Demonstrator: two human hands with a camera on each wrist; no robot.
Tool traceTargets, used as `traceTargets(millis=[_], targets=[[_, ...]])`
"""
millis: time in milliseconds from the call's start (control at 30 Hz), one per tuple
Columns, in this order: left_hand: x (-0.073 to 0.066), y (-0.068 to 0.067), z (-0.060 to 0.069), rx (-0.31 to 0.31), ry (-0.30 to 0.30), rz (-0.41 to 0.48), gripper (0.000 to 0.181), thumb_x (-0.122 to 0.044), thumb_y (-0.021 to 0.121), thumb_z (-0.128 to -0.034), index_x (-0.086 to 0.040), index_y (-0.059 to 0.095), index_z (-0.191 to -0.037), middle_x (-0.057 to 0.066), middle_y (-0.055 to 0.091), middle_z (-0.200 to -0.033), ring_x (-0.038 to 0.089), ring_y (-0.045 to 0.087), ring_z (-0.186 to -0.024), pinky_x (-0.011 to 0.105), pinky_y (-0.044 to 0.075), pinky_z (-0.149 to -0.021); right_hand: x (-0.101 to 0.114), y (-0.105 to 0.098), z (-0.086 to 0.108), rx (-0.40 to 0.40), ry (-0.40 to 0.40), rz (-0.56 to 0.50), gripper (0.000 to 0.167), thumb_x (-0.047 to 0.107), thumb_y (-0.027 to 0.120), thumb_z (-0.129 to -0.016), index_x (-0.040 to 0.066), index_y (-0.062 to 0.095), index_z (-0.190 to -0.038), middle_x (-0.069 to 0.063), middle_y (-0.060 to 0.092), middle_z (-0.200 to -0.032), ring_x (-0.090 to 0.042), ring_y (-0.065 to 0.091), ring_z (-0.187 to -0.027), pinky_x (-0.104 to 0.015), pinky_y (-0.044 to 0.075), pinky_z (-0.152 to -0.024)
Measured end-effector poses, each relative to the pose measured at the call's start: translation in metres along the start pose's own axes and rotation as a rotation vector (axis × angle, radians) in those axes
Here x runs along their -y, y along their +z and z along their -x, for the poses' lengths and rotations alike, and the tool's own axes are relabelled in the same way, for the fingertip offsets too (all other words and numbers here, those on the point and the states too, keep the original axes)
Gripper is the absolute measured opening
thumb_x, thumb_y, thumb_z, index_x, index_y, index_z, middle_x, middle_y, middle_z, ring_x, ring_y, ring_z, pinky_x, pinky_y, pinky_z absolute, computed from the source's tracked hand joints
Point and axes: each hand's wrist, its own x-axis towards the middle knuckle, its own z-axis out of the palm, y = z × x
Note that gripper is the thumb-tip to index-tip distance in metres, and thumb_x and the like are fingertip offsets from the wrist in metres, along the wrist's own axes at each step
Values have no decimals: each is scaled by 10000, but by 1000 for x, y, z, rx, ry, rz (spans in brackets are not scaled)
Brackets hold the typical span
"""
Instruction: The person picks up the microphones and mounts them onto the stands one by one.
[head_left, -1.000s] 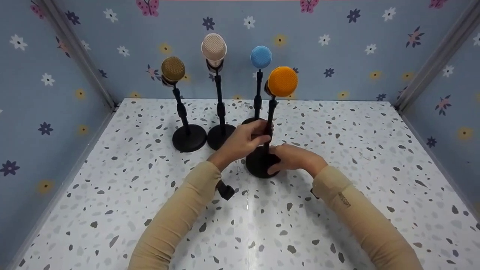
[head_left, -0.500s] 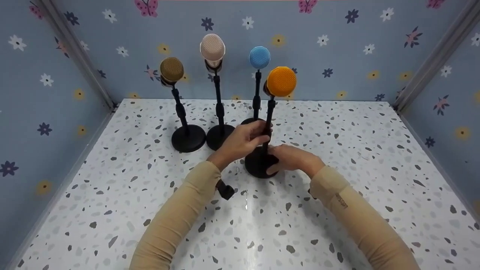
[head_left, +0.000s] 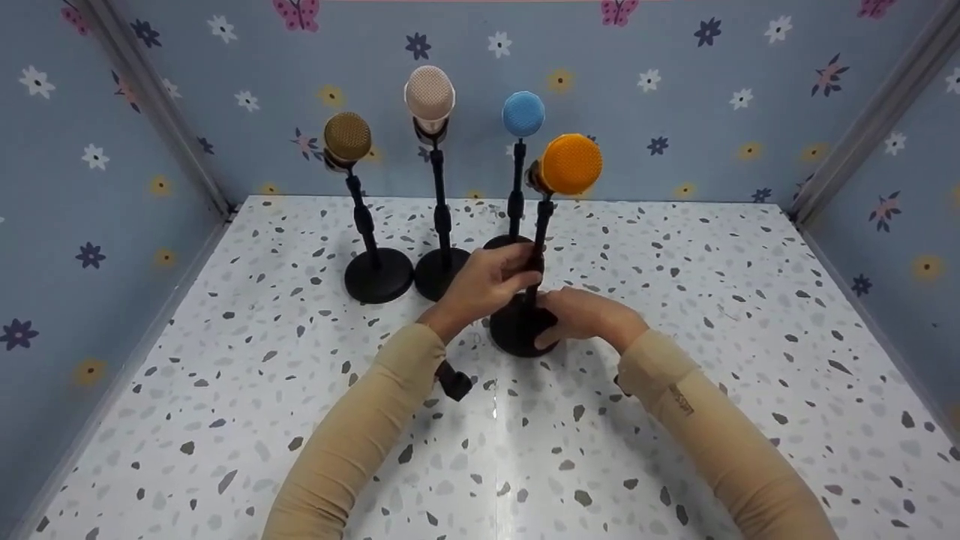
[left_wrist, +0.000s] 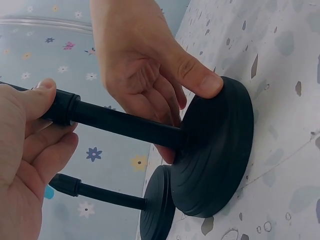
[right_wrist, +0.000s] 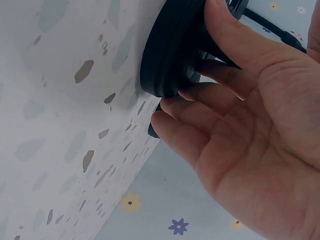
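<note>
An orange-headed microphone (head_left: 571, 163) sits atop a black microphone stand (head_left: 544, 217) at the middle of the table. My left hand (head_left: 480, 285) grips the stand's pole; in the left wrist view thumb and fingers wrap its thick collar (left_wrist: 62, 107). Down at the round base (head_left: 516, 334), my right hand (head_left: 589, 311) holds the rim from the right, thumb on top. Its curled fingers (right_wrist: 200, 117) reach around the base's far side in the right wrist view. The base appears to rest on the tabletop.
Behind stand a brown microphone (head_left: 348, 136), a whitish one (head_left: 430, 94) and a blue one (head_left: 523, 114), each on a black stand. The blue one's base is close behind the held stand. Flowered panels (head_left: 660, 105) enclose the speckled table (head_left: 712, 300).
The orange microphone head has turned slightly to the right. Both hands keep their places on the pole and base; the other microphones stay put.
</note>
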Motion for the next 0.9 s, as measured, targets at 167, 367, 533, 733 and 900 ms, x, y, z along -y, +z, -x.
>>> traceTargets(millis=[167,367,533,733,900], targets=[[1,1,0,-24,55,-45,304,-50,725,-937,15,685,-1232,90,738,-1138,128,706,-1016,273,565,-884,2,0,0,4,26,1,392,220,824,-867,31,687,-1182,-101,702,-1139,-243,646,-1010,-435,508,-950],[2,3,-1,-93,99,-67,253,-81,776,-903,-24,727,-1145,82,756,-1045,128,723,-957,274,580,-842,6,-3,0,3,37,0,387,199,830,-861,10,687,-1166,-116,707,-1111,-253,645,-986,-445,510,-945],[-1,5,-1,-151,68,-134,251,-114,819,-871,-50,739,-1100,49,761,-1007,82,722,-880,240,583,-784,5,-4,0,-1,24,-10,408,196,829,-859,7,680,-1189,-127,703,-1149,-269,647,-1037,-446,498,-972],[-5,10,-3,-213,44,-251,273,-230,871,-822,-94,753,-1028,-16,758,-947,32,703,-783,206,570,-705,4,-3,1,-13,30,-12,420,207,840,-842,4,687,-1176,-125,709,-1134,-272,654,-1018,-445,503,-959],[-1,15,-1,-232,40,-258,298,-278,854,-840,-91,717,-1028,-10,691,-943,49,672,-773,236,569,-697,5,-2,-1,-13,46,-11,437,220,843,-842,-4,681,-1180,-133,706,-1137,-267,648,-1009,-438,504,-955]])
